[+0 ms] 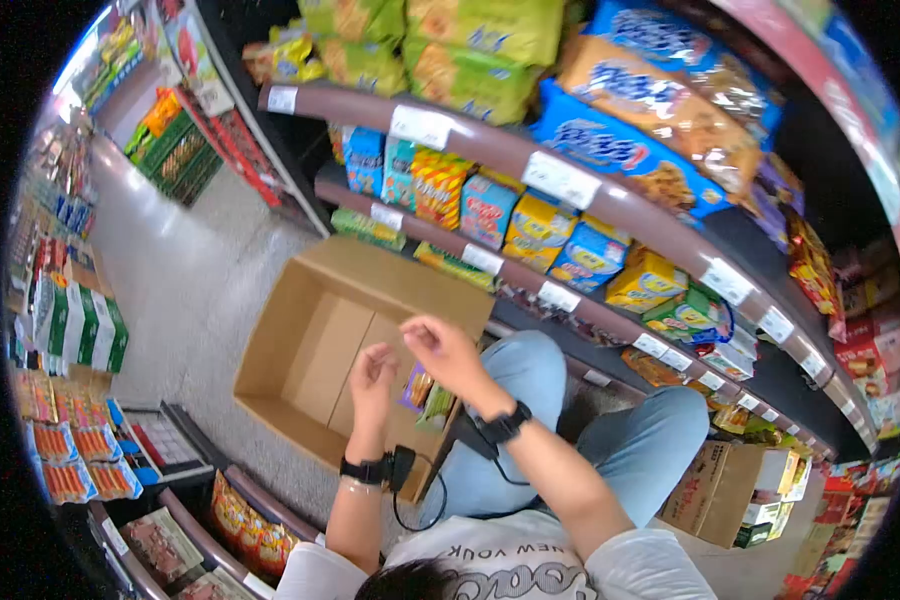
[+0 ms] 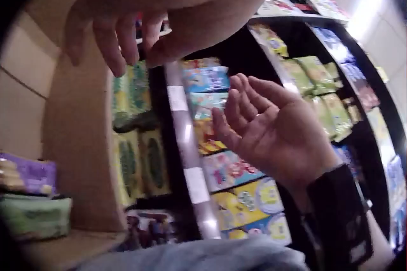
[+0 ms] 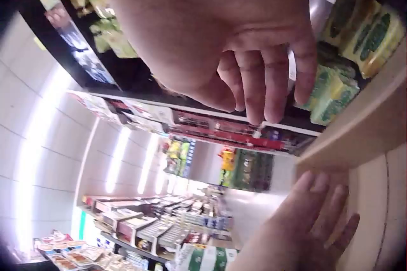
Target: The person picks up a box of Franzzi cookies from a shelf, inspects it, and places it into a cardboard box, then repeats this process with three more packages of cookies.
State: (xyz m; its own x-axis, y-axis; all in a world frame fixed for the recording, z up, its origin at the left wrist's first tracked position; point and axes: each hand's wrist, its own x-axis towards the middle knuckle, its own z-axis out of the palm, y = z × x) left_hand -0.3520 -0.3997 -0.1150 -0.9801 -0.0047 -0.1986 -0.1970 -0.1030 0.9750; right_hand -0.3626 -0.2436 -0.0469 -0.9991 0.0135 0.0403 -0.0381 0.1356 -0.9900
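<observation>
Both hands hover over a large cardboard box (image 1: pixel 315 345) with its top open. My left hand (image 1: pixel 373 375) is raised over the box's middle, fingers loosely bent and holding nothing. Close to its right, my right hand (image 1: pixel 442 352) also holds nothing; its relaxed, slightly curved fingers show in the right wrist view. Inside the box, by the side nearest my leg, lie a purple snack packet (image 1: pixel 416 386) and a green packet (image 1: pixel 437 407). The left wrist view shows the same purple packet (image 2: pixel 28 174) above the green packet (image 2: pixel 35 215), both apart from the hands.
Shelves with price tags curve along the right, bearing green snack bags (image 1: pixel 480 70), blue cookie bags (image 1: pixel 610 140) and small snack boxes (image 1: pixel 540 230). My bent knees (image 1: pixel 525 375) press close to the box. Another carton (image 1: pixel 710 490) stands behind at right. Grey floor (image 1: pixel 185 270) stretches left.
</observation>
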